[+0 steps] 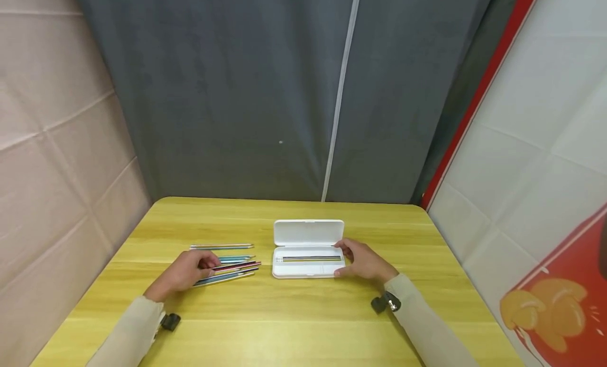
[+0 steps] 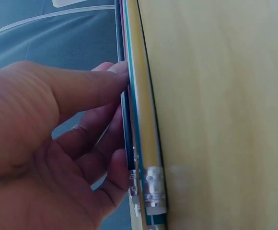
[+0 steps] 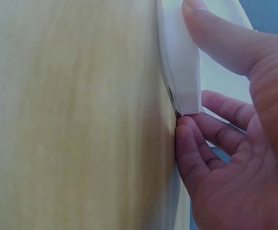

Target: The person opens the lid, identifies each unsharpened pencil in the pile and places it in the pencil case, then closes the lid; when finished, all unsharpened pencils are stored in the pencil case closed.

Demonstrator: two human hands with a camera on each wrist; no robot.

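— What does the head view show?
— My left hand [image 1: 187, 269] rests on a loose pile of pencils [image 1: 234, 267] lying on the yellow table [image 1: 303, 325], fingers curled onto them. My right hand [image 1: 362, 261] grips the right end of the open white pencil case [image 1: 308, 248]; a few pencils lie in its tray.

— And your left wrist?
— My fingers [image 2: 98, 91] press the stacked pencils [image 2: 139, 120], their metal ferrules showing.

— Right wrist?
— Thumb on top, fingertips [image 3: 189, 139] under the case [image 3: 179, 72] corner, pinching it.
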